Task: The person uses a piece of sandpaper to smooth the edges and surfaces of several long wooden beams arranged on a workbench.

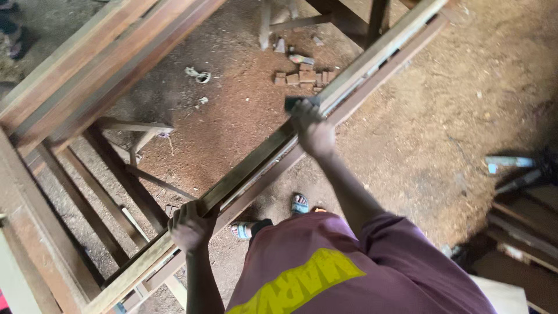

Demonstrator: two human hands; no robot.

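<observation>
Bracing the long wooden frame rail (256, 168), the left hand (190, 225) wraps round its near, lower stretch, fingers curled over the top edge and closed tight on the wood. That grip looks like an anchor: it seems meant to keep the rail from shifting or chattering while the other hand works further along.

Up the rail from that hold, the right hand (313, 129) presses down on a small dark sanding block (297, 102), fingers folded over the block's back so it sits flat against the rail's upper face. The arm is stretched nearly straight, which would let body weight pass into the block. The block lies on the rail, just beyond the right fingertips, and both hands share the same slanted member.

The rail belongs to a large open wooden frame (99, 64) whose far side runs parallel, well beyond the left grip; lower crosspieces (116, 192) show through the opening below it. No worktop carries the piece that I can see; it stands over the sawdust-covered floor (430, 116).

Past the right grip, on the floor, lies a cluster of small wood offcuts (305, 77). Directly beneath the rail, between the two hands, the person's sandalled feet (299, 203) are planted close under it, a stance that keeps the body over the work.
</observation>
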